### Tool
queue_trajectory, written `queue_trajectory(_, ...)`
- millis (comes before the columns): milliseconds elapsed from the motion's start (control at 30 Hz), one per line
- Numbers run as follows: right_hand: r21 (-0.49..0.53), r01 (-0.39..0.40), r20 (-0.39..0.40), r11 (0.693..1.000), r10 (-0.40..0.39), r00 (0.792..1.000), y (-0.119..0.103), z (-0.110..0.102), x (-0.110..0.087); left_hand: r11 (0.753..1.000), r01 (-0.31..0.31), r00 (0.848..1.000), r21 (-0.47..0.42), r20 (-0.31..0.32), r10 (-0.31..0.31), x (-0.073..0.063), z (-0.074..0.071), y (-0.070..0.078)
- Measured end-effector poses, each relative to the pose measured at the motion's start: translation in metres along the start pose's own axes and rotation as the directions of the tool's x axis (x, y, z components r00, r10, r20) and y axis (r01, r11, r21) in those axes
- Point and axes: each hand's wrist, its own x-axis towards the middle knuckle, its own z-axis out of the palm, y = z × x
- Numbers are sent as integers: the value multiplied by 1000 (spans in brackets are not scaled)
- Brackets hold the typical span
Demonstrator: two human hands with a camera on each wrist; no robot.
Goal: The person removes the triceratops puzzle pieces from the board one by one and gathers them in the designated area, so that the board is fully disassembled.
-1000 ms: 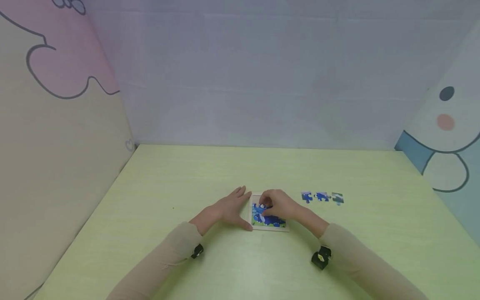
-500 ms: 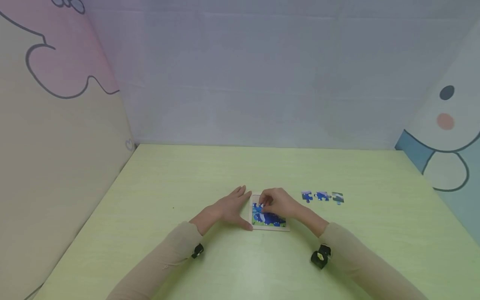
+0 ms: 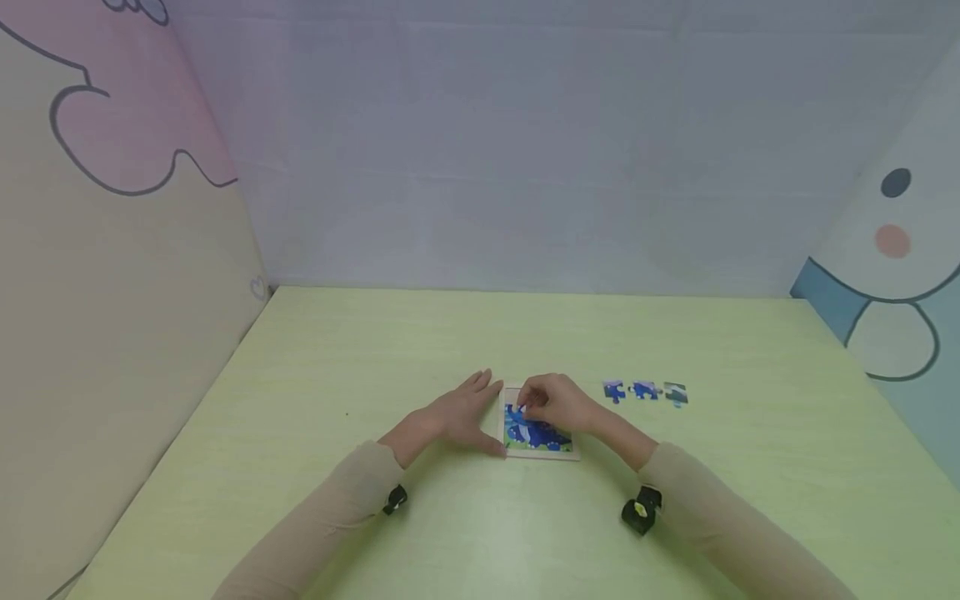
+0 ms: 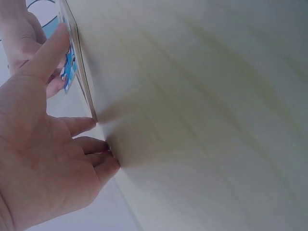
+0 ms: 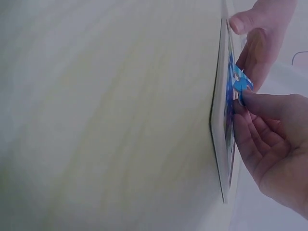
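Note:
A wooden puzzle board with a pale frame lies on the table, showing a blue dinosaur picture on green. My right hand is over its upper part and pinches a blue puzzle piece between thumb and fingers. In the right wrist view that piece is tilted up from the board. My left hand rests at the board's left side, fingers spread, with the thumb at the lower left corner and a fingertip near the upper left one. Part of the picture is hidden under my right hand.
Several loose things lie about: a puzzle piece, a second puzzle piece and a third puzzle piece form a row right of the board. Printed walls enclose the pale green table at the back and sides.
My right hand has shifted slightly upward over the board, still pinching the piece. The left hand stays in place at the board's side, and the three loose pieces have not moved.

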Motion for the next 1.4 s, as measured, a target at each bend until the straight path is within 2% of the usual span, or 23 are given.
queue_trajectory(300,20,-9,-4,1000,9,1000,4,0,2,999,26,998,-25,-58,-28,5,2,6)
queue_trajectory(800,191,-90,-17,978,95,995,10,-3,0,998,67,997,-20,-47,-68,10,4,6)
queue_trajectory(1100,148,-82,-14,986,85,996,10,-15,-8,999,39,998,-28,-44,-40,8,3,2)
queue_trajectory(1233,130,-67,-22,989,70,997,17,-26,-17,999,16,999,-43,-37,-18,6,2,1)
queue_trajectory(1400,98,-82,-49,992,87,995,26,-41,-31,999,-12,1000,-48,-23,11,3,2,-3)
